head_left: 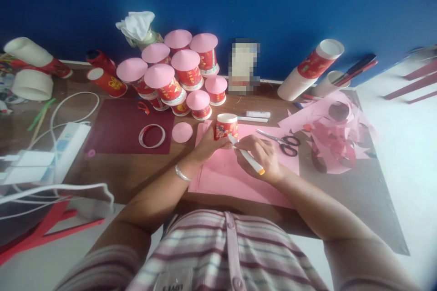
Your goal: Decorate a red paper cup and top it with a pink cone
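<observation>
My left hand [214,140] is closed round the side of a small red printed paper cup [226,127] with a white top edge. In my right hand [261,157] is a white marker pen [251,161] with an orange end, gripped at a slant. Its front end is close to the lower part of the cup; whether it touches I cannot tell. Both hands are over a stack of pink paper sheets [218,179]. Scissors [285,144] with dark handles lie to the right of my right hand. A pink paper disc [182,132] lies left of the cup.
Several red cups with pink cone tops [186,61] stand behind. A maroon sheet [112,127] bears a white ring [152,136]. Pink scraps [334,141] and a tall cup stack [310,70] are at the right. A power strip [70,154] with cables lies left.
</observation>
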A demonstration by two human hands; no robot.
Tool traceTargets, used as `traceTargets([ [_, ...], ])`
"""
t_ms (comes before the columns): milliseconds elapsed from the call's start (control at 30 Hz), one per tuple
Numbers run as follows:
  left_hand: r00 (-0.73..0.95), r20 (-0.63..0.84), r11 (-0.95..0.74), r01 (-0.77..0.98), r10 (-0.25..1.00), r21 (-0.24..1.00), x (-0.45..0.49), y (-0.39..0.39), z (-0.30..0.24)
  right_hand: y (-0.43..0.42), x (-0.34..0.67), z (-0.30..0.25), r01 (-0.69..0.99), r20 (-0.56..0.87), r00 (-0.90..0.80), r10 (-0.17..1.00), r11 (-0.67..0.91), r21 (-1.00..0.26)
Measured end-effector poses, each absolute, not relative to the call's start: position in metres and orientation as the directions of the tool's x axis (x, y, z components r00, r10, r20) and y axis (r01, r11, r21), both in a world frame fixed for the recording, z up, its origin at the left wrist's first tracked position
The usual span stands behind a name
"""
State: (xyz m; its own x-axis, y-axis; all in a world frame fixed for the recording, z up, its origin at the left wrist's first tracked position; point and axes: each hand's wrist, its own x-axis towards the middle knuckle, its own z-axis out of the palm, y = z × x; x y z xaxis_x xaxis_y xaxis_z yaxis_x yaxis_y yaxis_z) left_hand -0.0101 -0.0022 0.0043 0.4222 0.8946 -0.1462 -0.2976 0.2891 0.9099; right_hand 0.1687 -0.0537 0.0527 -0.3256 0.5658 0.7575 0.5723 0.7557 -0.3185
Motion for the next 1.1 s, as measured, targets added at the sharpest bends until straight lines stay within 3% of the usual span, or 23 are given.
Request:
traceTargets([
  [1100, 0.439, -0.110, 0.289, -0.365, 0.892, 0.885, -0.0088, -0.0008, 0.0044, -0.0530, 0.1709, 0.0523, 0.585, 0.755, -0.305, 0.581, 0.740, -0.333],
])
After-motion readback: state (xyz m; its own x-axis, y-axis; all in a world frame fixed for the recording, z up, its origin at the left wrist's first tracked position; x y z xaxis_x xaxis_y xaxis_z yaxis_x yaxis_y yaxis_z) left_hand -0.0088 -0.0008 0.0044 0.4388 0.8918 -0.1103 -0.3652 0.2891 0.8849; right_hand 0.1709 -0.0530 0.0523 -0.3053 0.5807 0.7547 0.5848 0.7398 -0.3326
